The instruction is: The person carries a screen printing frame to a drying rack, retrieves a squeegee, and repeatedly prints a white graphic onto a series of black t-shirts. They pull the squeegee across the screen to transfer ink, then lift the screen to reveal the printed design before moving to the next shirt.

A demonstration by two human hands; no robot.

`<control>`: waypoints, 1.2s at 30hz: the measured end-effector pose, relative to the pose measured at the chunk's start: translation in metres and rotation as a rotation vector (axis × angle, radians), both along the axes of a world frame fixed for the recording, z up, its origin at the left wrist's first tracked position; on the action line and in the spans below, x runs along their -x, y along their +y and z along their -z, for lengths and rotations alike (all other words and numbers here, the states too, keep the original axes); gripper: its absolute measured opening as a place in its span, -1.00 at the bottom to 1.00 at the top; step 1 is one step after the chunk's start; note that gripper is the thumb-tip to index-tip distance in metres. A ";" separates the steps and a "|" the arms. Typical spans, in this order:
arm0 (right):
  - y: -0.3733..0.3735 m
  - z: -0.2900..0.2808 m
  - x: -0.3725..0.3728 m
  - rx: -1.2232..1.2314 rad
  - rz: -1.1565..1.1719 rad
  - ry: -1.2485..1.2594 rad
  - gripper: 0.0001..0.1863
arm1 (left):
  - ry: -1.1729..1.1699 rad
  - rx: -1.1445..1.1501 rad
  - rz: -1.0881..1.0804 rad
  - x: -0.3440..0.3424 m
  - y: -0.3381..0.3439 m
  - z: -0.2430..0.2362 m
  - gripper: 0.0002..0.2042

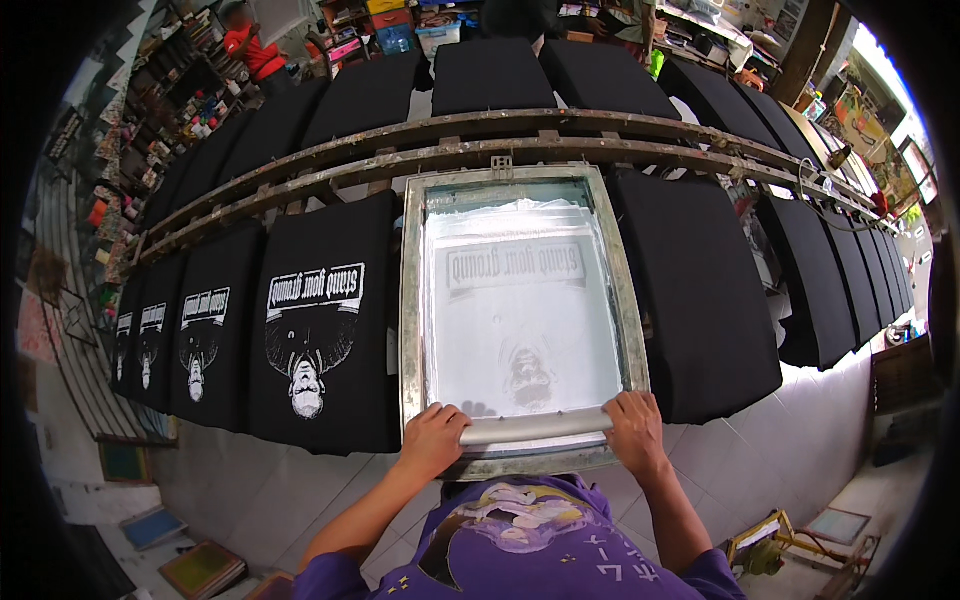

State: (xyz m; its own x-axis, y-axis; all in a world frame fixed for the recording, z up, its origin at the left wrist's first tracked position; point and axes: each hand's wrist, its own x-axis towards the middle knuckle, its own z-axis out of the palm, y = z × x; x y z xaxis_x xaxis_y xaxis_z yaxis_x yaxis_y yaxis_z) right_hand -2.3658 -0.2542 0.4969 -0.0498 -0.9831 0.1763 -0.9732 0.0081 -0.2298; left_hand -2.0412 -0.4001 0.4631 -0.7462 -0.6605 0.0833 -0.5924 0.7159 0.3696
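A screen-printing frame [412,290] lies over one of the black shirts' places in the near row, straight ahead of me. White ink [470,350] coats its mesh, and a design of lettering above an upside-down portrait shows faintly through. Across the frame's near end runs a long pale squeegee [535,427]. My left hand [433,440] wraps round its left end, and my right hand [636,430] grips the right end. The squeegee's lower edge is hidden. On the left lies a black shirt [330,235] bearing the same design in white.
More printed shirts [205,330] continue leftward. A plain black shirt [690,290] lies right of the frame, with others beyond. Paint-stained rails [350,168] run behind the frame; a far row of black shirts [490,78] follows. A person in red [255,50] stands at the far left.
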 end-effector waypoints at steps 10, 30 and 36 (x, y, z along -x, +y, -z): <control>0.008 0.027 0.012 0.100 -0.066 -0.067 -0.81 | 0.003 0.003 -0.032 0.002 0.011 -0.006 -0.67; -0.335 0.035 0.135 0.328 -0.056 0.063 -0.71 | 0.100 0.272 -0.154 0.119 -0.327 -0.006 -0.82; -0.406 0.045 0.155 0.271 -0.009 0.144 -0.71 | -0.004 0.282 -0.186 0.150 -0.388 0.004 -0.68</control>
